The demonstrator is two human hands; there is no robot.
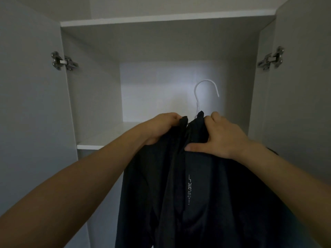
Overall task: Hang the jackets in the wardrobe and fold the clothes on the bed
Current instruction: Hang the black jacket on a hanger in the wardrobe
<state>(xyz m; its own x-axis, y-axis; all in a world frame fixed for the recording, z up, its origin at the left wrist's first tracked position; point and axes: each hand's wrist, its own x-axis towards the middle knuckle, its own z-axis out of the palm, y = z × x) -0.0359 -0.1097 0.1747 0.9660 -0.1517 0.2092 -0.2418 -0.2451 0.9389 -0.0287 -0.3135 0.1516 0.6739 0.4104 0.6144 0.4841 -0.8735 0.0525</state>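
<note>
A dark jacket (197, 194) with small white lettering down its front hangs on a white hanger (206, 90), whose hook sticks up above the collar in front of the open wardrobe (161, 51). My left hand (161, 127) grips the left edge of the collar. My right hand (218, 135) holds the right side of the collar, fingers curled over the top and thumb lying flat across the cloth. The hanger's shoulders are hidden inside the jacket. No rail shows in the view.
Both wardrobe doors stand open, with a metal hinge at the left (64, 61) and another at the right (270, 59). A white shelf (161, 19) spans the top. A lower shelf (100, 142) sits behind my left forearm.
</note>
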